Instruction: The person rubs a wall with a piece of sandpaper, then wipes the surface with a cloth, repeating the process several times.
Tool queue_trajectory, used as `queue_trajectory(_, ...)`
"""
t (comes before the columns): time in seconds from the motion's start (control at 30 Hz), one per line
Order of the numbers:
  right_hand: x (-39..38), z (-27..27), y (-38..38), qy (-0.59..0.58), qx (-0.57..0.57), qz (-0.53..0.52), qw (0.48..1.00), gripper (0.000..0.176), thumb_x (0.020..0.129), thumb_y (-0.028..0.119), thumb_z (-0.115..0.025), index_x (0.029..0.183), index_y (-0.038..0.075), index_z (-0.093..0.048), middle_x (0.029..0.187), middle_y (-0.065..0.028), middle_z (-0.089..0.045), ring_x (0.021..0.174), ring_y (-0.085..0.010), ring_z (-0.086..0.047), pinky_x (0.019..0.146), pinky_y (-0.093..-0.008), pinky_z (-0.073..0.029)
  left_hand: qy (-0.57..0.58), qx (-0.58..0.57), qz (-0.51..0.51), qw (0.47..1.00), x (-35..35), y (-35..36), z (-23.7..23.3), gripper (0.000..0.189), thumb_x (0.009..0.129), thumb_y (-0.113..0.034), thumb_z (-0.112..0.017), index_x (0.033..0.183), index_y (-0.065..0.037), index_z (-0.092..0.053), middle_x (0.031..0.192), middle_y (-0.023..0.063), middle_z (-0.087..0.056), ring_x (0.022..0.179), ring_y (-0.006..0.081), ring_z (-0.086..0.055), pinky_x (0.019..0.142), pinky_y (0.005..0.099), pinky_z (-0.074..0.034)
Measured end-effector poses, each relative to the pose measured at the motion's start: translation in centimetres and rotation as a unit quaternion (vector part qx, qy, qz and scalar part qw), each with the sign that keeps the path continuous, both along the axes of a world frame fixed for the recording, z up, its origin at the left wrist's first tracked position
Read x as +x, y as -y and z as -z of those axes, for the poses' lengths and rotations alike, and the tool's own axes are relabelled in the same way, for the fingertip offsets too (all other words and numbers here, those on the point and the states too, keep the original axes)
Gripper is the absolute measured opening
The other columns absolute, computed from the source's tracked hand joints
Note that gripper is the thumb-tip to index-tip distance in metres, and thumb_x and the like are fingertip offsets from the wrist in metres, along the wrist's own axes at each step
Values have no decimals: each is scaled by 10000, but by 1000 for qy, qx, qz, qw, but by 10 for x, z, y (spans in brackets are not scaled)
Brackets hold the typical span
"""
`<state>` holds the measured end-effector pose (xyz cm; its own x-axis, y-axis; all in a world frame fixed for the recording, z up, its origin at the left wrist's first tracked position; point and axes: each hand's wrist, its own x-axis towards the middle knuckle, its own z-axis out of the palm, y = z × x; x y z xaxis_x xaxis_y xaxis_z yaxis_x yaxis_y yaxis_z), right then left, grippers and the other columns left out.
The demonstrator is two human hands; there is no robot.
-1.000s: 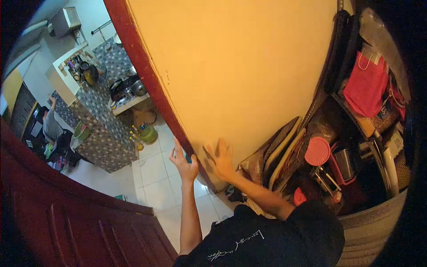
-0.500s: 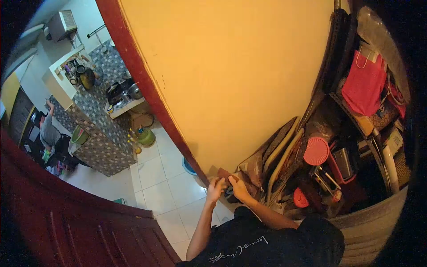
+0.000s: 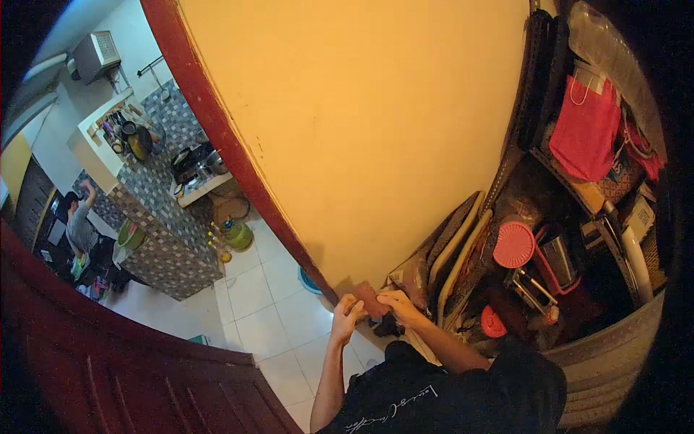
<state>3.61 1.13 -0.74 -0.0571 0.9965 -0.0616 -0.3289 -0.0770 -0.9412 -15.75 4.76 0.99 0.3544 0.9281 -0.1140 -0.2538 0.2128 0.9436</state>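
Note:
A small, flat reddish-brown sheet, about palm-sized, is held between my two hands low by the yellow wall. My left hand pinches its left edge with thumb and fingers. On the opposite side, my right hand grips the right edge, fingers closed. What the sheet is made of cannot be told from here. Just beyond my left hand stands the dark red door frame, and the yellow wall rises above both hands.
A dark red door stands at lower left. Through the doorway are a tiled floor, a green gas cylinder, a blue basin and another person. On the right are a pink lid, a red bag and stacked household items.
My hands have moved slightly apart and the sheet between them now shows more of its face. The camera view has shifted a little. The other person's raised arm has moved slightly.

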Motion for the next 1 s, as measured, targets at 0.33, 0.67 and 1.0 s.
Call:
queue_trajectory(0.33,14,-34,1,29,-29,-170,985,266,1003,277,-657,1066,24,-710,937,14,-689,906,-86,-604,828,-266,-472,-107,53,212,970,-5,-6,-35,397,1009,-193,-654,1370,-40,-594,1204,53,-688,1039,135,-616,891,313,-506)
queue_trajectory(0.67,41,-7,-11,140,-29,-139,980,415,1027,388,-622,1209,20,-682,1118,-32,-698,998,-130,-603,891,-317,-480,-140,85,197,967,-2,-25,-38,316,992,-213,-686,1245,-28,-652,1149,63,-706,1033,148,-653,894,327,-524)
queue_trajectory(1.0,76,-56,-42,209,36,-297,931,440,1091,314,-505,1414,22,-570,1310,-67,-659,1142,-168,-586,1000,-335,-458,-429,494,111,748,30,-65,-131,416,912,-253,-714,1303,-122,-655,1337,211,-597,1281,402,-539,1047,479,-448)
